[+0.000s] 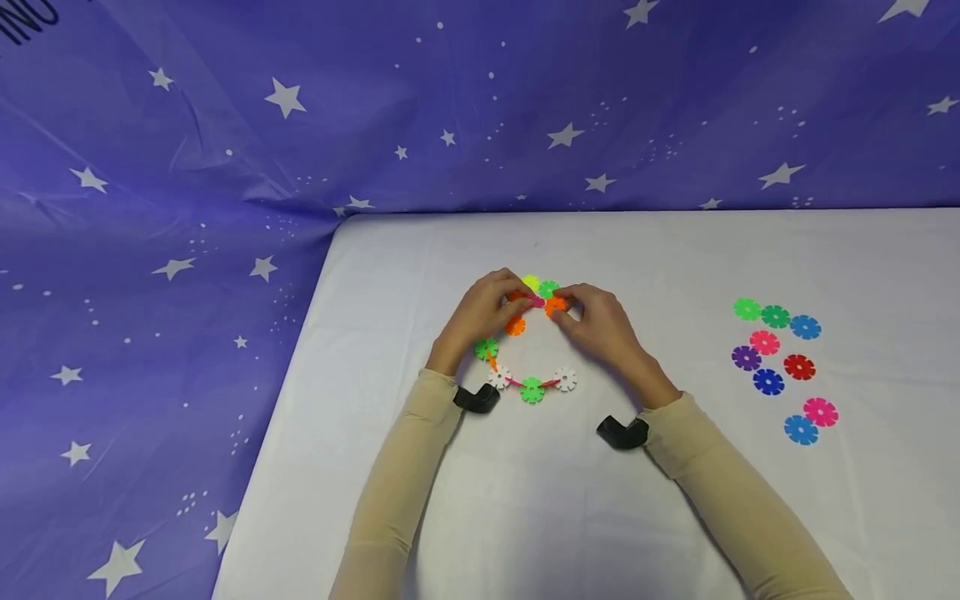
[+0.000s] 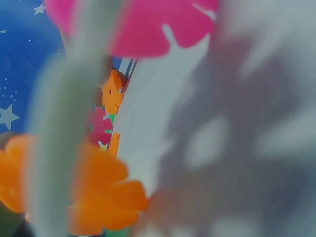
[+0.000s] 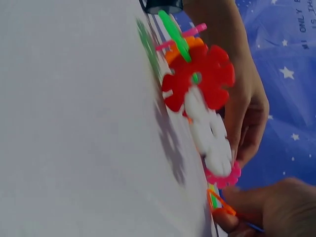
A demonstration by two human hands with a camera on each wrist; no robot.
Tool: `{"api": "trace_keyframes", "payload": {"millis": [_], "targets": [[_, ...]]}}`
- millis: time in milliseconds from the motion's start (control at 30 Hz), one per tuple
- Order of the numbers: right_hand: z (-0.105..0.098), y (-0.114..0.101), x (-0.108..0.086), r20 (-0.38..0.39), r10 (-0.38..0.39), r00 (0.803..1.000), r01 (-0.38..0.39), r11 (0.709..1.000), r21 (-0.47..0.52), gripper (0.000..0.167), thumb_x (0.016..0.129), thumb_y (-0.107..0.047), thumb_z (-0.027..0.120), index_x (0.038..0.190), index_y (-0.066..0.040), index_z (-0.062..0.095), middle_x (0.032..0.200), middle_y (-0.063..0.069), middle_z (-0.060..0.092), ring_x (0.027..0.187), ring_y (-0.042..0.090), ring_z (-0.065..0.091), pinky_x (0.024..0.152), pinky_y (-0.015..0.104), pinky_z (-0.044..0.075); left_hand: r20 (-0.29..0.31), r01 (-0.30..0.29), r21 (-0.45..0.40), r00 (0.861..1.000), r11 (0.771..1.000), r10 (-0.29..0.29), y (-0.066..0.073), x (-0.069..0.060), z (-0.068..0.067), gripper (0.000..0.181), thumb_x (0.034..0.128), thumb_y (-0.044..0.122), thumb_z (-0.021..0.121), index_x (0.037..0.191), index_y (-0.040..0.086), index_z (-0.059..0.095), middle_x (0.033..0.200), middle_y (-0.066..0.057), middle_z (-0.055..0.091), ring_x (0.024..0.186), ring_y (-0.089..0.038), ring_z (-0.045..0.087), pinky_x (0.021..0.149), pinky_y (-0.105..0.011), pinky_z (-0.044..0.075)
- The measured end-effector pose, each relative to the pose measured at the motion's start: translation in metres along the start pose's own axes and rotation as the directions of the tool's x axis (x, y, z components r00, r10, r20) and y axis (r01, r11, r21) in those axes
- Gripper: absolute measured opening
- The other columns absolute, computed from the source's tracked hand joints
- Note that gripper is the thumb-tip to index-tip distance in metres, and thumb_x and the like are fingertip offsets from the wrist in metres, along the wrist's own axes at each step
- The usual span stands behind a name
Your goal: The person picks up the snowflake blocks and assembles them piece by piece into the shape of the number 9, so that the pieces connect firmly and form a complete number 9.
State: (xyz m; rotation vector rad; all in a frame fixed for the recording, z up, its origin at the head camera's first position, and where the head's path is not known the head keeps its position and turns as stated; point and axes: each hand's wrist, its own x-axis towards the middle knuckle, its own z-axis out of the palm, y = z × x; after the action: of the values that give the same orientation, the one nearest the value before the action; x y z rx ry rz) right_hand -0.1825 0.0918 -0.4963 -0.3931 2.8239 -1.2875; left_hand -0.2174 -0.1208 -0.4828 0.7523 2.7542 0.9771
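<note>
Several flower-shaped discs form a linked chain; a green disc (image 1: pixel 532 390) lies between two white discs, the right one (image 1: pixel 566 380) at its end. My left hand (image 1: pixel 483 312) pinches a pink disc (image 1: pixel 536 301) at the chain's upper part. My right hand (image 1: pixel 600 325) pinches an orange disc (image 1: pixel 556 307) close beside the pink one. In the right wrist view, a red disc (image 3: pixel 212 74) and a white disc (image 3: pixel 210 133) stand near the left hand (image 3: pixel 244 98), while the right hand (image 3: pixel 276 207) holds an orange disc (image 3: pixel 222 201) seen edge-on.
On the white table (image 1: pixel 540 500), loose discs lie at the right, among them a purple one (image 1: pixel 746 358), a red one (image 1: pixel 799 367) and a light blue one (image 1: pixel 801 430). A purple cloth with stars (image 1: pixel 450 100) hangs behind and at the left.
</note>
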Motion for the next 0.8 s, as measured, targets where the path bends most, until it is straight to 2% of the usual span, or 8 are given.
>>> {"api": "trace_keyframes", "payload": {"millis": [67, 133, 300, 467, 633, 800], "targets": [[-0.0006, 0.0001, -0.0007, 0.007, 0.002, 1.0, -0.002, 1.0, -0.005, 0.032, 0.087, -0.014, 0.073, 0.116, -0.001, 0.069, 0.099, 0.013, 0.07, 0.082, 0.026, 0.057, 0.076, 0.038, 0.045, 0.004, 0.002, -0.003, 1.0, 1.0, -0.002, 0.0006, 0.0005, 0.0008, 0.018, 0.0937, 0.025, 0.067, 0.104, 0.012, 0.074, 0.104, -0.002, 0.065, 0.091, -0.017, 0.056, 0.085, -0.032, 0.047], [-0.0002, 0.0, -0.0006, 0.004, 0.011, 1.0, -0.011, 1.0, 0.013, 0.03, 0.087, -0.012, 0.073, 0.115, -0.001, 0.07, 0.097, 0.013, 0.07, 0.078, 0.026, 0.055, 0.072, 0.037, 0.044, 0.002, -0.005, 0.001, 1.0, 1.0, 0.005, -0.0008, 0.001, 0.0013, 0.018, 0.0938, 0.024, 0.067, 0.104, 0.012, 0.075, 0.104, -0.002, 0.065, 0.091, -0.017, 0.056, 0.085, -0.031, 0.047], [-0.0022, 0.0036, 0.0007, -0.013, 0.066, 0.998, -0.065, 0.991, 0.114, 0.025, 0.09, -0.01, 0.07, 0.115, -0.004, 0.069, 0.093, 0.011, 0.068, 0.072, 0.022, 0.051, 0.065, 0.03, 0.041, -0.018, -0.035, 0.016, 0.999, 0.999, 0.035, -0.0025, 0.0016, 0.0017, 0.017, 0.0941, 0.024, 0.067, 0.104, 0.012, 0.075, 0.102, -0.002, 0.066, 0.088, -0.017, 0.057, 0.081, -0.032, 0.047], [-0.0056, 0.0046, 0.0012, 0.018, 0.099, 0.995, -0.1, 0.966, 0.237, 0.024, 0.093, -0.012, 0.067, 0.116, -0.005, 0.069, 0.094, 0.012, 0.067, 0.071, 0.021, 0.051, 0.061, 0.024, 0.04, -0.031, -0.042, 0.01, 0.999, 0.999, 0.043, -0.0019, 0.0004, 0.001, 0.017, 0.0934, 0.023, 0.068, 0.103, 0.012, 0.076, 0.101, -0.003, 0.069, 0.085, -0.016, 0.058, 0.079, -0.029, 0.047], [-0.0055, 0.0049, 0.0003, 0.038, 0.131, 0.991, -0.137, 0.946, 0.295, 0.023, 0.093, -0.012, 0.067, 0.115, -0.004, 0.069, 0.094, 0.013, 0.068, 0.071, 0.018, 0.052, 0.06, 0.021, 0.04, -0.034, -0.04, -0.013, 0.999, 0.999, 0.04, -0.002, 0.0002, 0.0009, 0.017, 0.0924, 0.022, 0.069, 0.103, 0.012, 0.076, 0.1, -0.003, 0.07, 0.081, -0.016, 0.058, 0.074, -0.026, 0.047], [-0.0023, 0.0032, -0.001, 0.114, 0.159, 0.981, -0.19, 0.907, 0.376, 0.026, 0.094, -0.01, 0.065, 0.117, 0.001, 0.066, 0.087, 0.016, 0.065, 0.052, 0.014, 0.054, 0.049, 0.024, 0.047, -0.035, -0.03, -0.016, 0.999, 0.999, 0.029, -0.0012, -0.0008, 0.0011, 0.015, 0.092, 0.021, 0.069, 0.103, 0.013, 0.076, 0.099, -0.002, 0.069, 0.083, -0.015, 0.058, 0.078, -0.028, 0.048]]}}
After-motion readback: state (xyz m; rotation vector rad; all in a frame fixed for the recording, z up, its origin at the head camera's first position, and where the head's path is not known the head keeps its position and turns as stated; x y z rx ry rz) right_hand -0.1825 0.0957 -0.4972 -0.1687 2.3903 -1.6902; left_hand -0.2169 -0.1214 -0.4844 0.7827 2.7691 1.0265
